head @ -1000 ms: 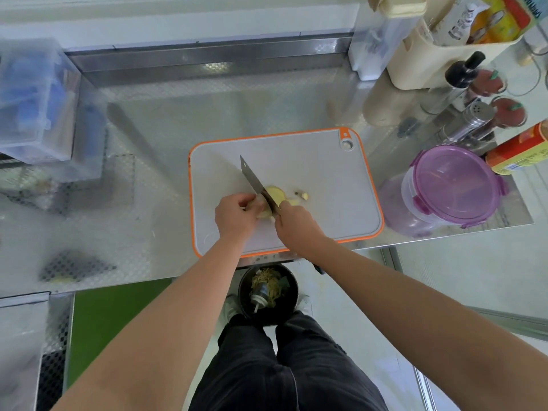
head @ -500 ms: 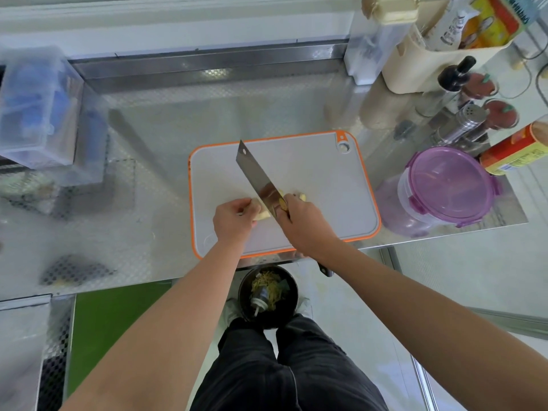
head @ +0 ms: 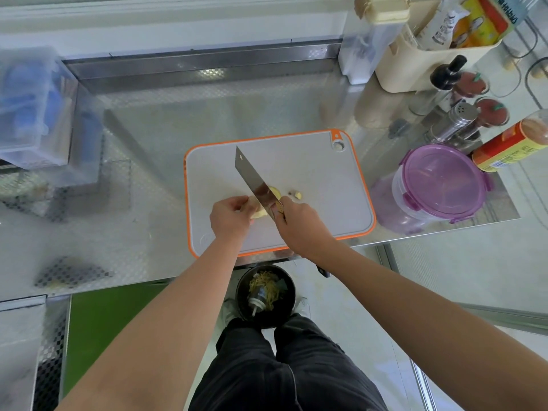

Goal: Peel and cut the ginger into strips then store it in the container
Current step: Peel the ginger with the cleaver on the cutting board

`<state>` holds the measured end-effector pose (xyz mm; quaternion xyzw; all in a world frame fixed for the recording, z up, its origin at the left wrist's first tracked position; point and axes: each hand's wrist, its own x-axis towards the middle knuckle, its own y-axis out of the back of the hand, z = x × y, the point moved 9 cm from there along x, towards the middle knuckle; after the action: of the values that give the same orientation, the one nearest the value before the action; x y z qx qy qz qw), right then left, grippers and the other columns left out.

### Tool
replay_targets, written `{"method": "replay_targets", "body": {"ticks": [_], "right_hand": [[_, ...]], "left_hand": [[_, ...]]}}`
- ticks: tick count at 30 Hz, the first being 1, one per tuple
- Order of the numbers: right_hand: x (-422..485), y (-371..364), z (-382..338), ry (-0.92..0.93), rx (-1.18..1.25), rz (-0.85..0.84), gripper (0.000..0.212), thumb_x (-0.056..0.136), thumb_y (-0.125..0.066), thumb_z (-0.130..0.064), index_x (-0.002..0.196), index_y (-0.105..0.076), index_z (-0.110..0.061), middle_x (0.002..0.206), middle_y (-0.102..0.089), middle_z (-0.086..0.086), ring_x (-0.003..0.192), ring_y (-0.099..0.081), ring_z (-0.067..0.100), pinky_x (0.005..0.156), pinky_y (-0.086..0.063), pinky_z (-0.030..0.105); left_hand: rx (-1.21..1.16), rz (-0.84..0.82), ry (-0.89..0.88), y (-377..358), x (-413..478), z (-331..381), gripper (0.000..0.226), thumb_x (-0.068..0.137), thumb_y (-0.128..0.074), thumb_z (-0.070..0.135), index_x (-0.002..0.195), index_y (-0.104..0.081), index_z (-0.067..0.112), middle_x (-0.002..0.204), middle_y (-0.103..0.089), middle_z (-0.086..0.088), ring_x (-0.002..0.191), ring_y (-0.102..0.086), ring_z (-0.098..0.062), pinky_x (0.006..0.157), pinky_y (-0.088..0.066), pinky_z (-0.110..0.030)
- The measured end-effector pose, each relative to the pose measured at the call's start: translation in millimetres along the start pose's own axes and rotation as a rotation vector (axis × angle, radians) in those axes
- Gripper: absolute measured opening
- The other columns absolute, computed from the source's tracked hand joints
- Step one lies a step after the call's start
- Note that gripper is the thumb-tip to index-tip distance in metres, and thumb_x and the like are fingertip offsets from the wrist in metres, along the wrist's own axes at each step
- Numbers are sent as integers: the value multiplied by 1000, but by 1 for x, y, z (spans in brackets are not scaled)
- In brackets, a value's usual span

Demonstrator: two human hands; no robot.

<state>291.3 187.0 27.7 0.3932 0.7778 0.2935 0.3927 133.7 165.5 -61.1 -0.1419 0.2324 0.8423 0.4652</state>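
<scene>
A pale yellow piece of ginger (head: 258, 213) lies on the grey cutting board (head: 311, 173) with an orange rim. My left hand (head: 229, 216) pinches its left end. My right hand (head: 299, 223) grips the handle of a cleaver (head: 255, 180), whose blade slants up and to the left over the ginger. A slice of ginger (head: 274, 191) shows just right of the blade. Small ginger scraps (head: 297, 194) lie further right. The round container with a purple lid (head: 439, 185) stands right of the board, closed.
A black bin (head: 264, 295) with peelings sits on the floor under the counter edge. Bottles, a steel shaker (head: 450, 121) and a beige holder (head: 427, 63) crowd the back right. A clear box (head: 29, 108) stands at the left. A red-yellow can (head: 510, 146) lies by the container.
The cleaver's blade has risen from the ginger and now shows its flat side, tip pointing further up the board. My left hand still holds the ginger.
</scene>
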Motion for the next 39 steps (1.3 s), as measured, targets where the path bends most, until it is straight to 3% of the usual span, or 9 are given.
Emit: {"method": "replay_targets", "body": {"ticks": [6, 8, 12, 15, 21, 26, 31, 39], "right_hand": [[-2, 1, 1, -3, -27, -17, 14, 100, -35, -20, 88, -33, -13, 64, -37, 1, 66, -43, 27, 48, -27, 27], [-1, 0, 2, -29, -19, -28, 14, 99, -35, -19, 88, -35, -11, 66, -38, 2, 68, -43, 27, 53, -33, 28], [13, -7, -1, -99, 2, -47, 13, 98, -38, -17, 98, -45, -6, 97, -57, 18, 86, -54, 34, 67, -38, 33], [13, -11, 0, -120, -11, -54, 16, 97, -38, -14, 105, -47, -4, 104, -58, 18, 96, -56, 35, 68, -38, 33], [11, -27, 15, -154, -21, -102, 14, 99, -37, -16, 100, -46, -6, 101, -58, 18, 87, -55, 31, 66, -36, 31], [8, -16, 20, -95, 42, 32, 19, 100, -37, -22, 86, -36, -9, 66, -43, 7, 64, -43, 29, 57, -30, 32], [16, 1, 7, -50, 82, 61, 18, 98, -38, -19, 84, -36, -9, 64, -38, 3, 66, -41, 29, 59, -28, 32], [9, 2, 2, -25, 41, 25, 16, 98, -37, -20, 85, -37, -10, 77, -47, 12, 68, -44, 29, 59, -32, 33]], "left_hand": [[70, 23, -11, 0, 2, 2, 18, 73, -80, 21, 90, -75, 17, 84, -72, -4, 86, -69, -28, 82, -57, -46], [82, 23, -15, 0, 1, 3, 18, 74, -80, 21, 91, -75, 16, 82, -71, -2, 86, -69, -27, 82, -57, -46], [126, 24, -70, -2, -3, 12, 22, 74, -79, 24, 94, -76, 14, 89, -74, -7, 85, -70, -29, 80, -57, -46], [158, 54, -86, 1, -5, 14, 19, 77, -76, 21, 95, -76, 14, 91, -74, -7, 84, -69, -30, 80, -57, -44], [225, 22, -179, -3, -7, 22, 19, 80, -73, 26, 97, -76, 16, 88, -74, -2, 80, -69, -25, 77, -57, -44], [169, -21, -130, 1, 3, 15, 23, 77, -76, 31, 97, -76, 18, 88, -74, -1, 82, -70, -24, 77, -57, -46], [66, -34, -32, 0, 2, 10, 11, 70, -80, 30, 74, -69, 30, 79, -72, -1, 74, -71, -22, 76, -59, -47], [10, -10, 4, 1, -2, 12, 14, 68, -82, 24, 73, -69, 28, 82, -73, -6, 75, -71, -23, 76, -59, -46]]}}
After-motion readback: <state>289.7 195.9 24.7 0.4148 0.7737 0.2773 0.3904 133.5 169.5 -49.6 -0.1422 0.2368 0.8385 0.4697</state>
